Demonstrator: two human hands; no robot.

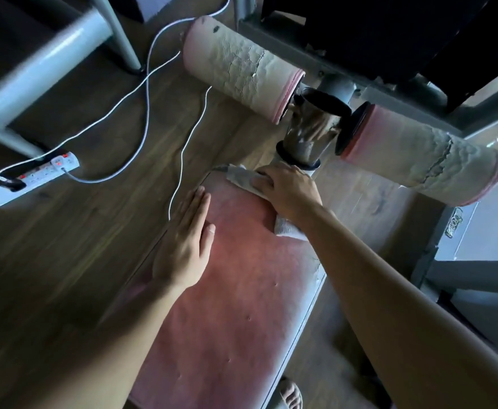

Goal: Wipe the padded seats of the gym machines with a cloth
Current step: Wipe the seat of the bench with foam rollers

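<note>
A long padded bench seat [233, 305] with worn pink-red cover runs from the bottom of the view up to the middle. My right hand [289, 191] presses a pale grey cloth [243, 178] flat onto the far end of the seat, fingers spread over it; part of the cloth shows below my wrist. My left hand [187, 240] lies flat on the seat's left edge, fingers straight and together, holding nothing.
Two cracked, peeling roller pads [239, 66] [424, 160] stick out from a chrome post [311, 131] just beyond the seat. White cables [183, 149] and a power strip [44, 172] lie on the wooden floor at left. Grey machine frames stand at top left and right. A foot [292, 394] shows below.
</note>
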